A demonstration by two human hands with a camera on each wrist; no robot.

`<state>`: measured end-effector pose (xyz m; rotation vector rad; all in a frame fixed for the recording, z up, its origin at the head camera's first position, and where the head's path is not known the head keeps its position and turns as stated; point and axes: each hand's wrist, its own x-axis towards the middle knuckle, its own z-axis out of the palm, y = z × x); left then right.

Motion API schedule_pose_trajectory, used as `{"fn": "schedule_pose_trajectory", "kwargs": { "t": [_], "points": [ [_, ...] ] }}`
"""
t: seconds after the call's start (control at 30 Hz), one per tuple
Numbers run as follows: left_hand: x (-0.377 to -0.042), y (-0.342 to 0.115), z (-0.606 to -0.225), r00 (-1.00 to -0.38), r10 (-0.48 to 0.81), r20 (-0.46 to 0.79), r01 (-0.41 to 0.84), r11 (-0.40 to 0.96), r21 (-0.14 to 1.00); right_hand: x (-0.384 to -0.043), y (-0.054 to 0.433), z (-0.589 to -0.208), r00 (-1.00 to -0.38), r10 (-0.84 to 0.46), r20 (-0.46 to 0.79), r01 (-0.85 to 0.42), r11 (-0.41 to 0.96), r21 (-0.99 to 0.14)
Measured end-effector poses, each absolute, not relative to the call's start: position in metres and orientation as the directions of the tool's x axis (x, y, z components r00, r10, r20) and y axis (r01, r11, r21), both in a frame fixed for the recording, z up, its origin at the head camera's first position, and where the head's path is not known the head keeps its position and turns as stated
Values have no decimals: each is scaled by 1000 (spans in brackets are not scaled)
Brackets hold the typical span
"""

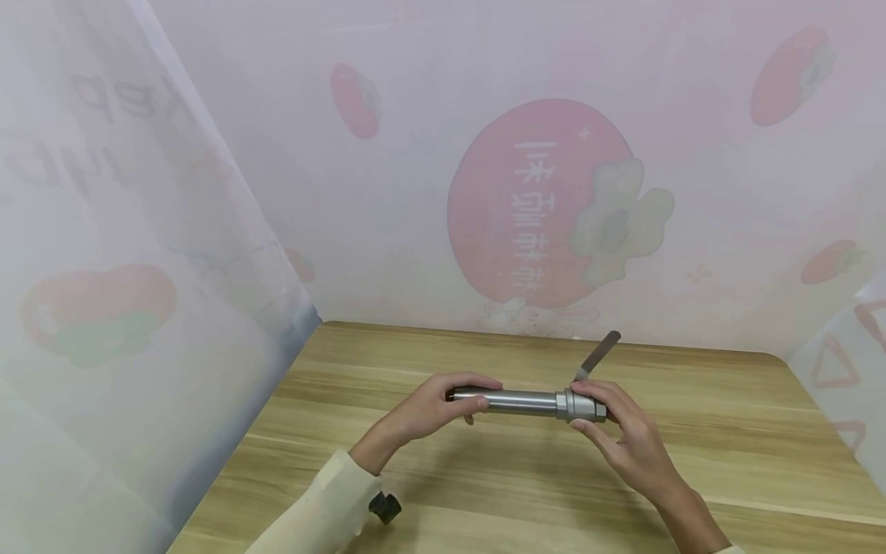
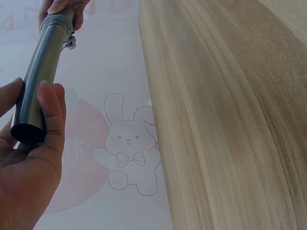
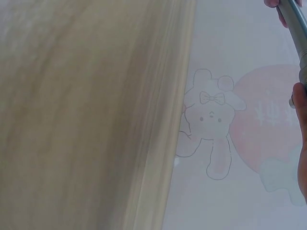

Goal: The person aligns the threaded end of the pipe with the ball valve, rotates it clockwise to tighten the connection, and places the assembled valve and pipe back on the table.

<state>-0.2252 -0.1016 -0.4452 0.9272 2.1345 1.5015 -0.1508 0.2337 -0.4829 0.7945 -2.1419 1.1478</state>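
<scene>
A smooth steel pipe (image 1: pixel 522 401) is held level above the wooden table, joined at its right end to a metal ball valve (image 1: pixel 580 405). The valve's lever handle (image 1: pixel 598 354) points up and away, to the right. My left hand (image 1: pixel 432 408) grips the pipe's left end between thumb and fingers; in the left wrist view that hollow end (image 2: pixel 29 133) faces the palm. With thumb and fingers, my right hand (image 1: pixel 633 438) holds the valve body. Only the edge of the right hand (image 3: pixel 301 134) shows in the right wrist view.
Below lies the wood-grain table (image 1: pixel 484 492), its far edge against a printed curtain (image 1: pixel 394 231) with strawberry and rabbit pictures. Another curtain (image 1: pixel 104 231) hangs along the left side. A small black device (image 1: pixel 384 508) sits beside the left cuff.
</scene>
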Motion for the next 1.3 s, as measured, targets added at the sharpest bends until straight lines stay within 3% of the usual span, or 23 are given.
{"fn": "schedule_pose_trajectory", "kwargs": {
  "t": [0.7, 1.3],
  "points": [
    [-223, -100, -444, -727, 684, 67, 264, 188, 946, -152, 234, -484, -644, -235, 728, -736, 449, -507],
    [-222, -99, -445, -725, 681, 102, 324, 206, 923, -151, 234, -483, -655, -237, 718, -729, 447, -518]
  ]
}}
